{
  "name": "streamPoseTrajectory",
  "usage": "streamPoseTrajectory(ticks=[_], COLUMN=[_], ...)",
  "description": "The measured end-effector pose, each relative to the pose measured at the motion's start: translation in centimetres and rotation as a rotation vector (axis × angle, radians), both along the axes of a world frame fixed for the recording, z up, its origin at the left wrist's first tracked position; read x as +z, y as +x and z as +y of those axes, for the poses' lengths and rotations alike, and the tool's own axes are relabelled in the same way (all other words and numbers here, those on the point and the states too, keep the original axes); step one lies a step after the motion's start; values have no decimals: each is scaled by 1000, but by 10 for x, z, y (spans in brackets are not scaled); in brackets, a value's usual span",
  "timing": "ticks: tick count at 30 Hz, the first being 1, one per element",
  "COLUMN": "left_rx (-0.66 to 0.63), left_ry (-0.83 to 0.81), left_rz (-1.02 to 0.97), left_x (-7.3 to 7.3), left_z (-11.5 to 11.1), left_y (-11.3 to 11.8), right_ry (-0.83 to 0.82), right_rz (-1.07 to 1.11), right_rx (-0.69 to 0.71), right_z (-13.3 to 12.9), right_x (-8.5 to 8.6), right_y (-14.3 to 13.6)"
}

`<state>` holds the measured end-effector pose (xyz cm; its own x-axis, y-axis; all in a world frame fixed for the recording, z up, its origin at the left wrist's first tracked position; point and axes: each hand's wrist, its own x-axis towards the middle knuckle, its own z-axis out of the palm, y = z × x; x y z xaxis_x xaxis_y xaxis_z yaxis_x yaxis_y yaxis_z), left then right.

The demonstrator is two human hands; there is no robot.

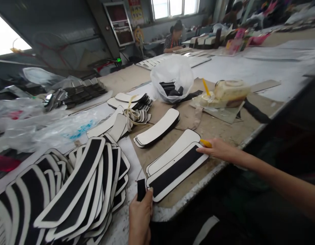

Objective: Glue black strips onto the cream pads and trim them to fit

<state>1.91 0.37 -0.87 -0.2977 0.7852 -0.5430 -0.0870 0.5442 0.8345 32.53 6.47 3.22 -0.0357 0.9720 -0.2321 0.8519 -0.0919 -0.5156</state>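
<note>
Right in front of me lies a curved white panel with a black strip (176,170) along its middle. My left hand (141,217) pinches a loose black strip (141,190), its thumb beside the panel's left end. My right hand (220,149) grips a yellow stick (205,143) whose far end I cannot make out, and a finger of it rests on the panel's right end. Just behind lies a plain white curved panel (172,151), partly covered. Further back sits a small stack of plain white panels (157,128).
At left, strip-covered panels (78,183) lie in a large overlapping pile. Tied bundles (127,117) stand behind it. A plastic bag (172,76) holds black pieces. A stained yellowish container (231,92) stands near the table edge (193,195). Another person (175,37) sits at the far side.
</note>
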Motion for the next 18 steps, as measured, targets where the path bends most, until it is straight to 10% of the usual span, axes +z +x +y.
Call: streamPoseTrajectory(ticks=[9,18], left_rx=[52,120], left_ry=[68,188], left_rz=[-160,-162], left_x=[14,23], left_z=[-10,-27], left_y=[-9,-28], right_ry=[-278,-207], right_rz=[490,599], right_rx=[-208,-234], right_z=[-16,-28], right_x=[19,36], right_y=[-11,-27])
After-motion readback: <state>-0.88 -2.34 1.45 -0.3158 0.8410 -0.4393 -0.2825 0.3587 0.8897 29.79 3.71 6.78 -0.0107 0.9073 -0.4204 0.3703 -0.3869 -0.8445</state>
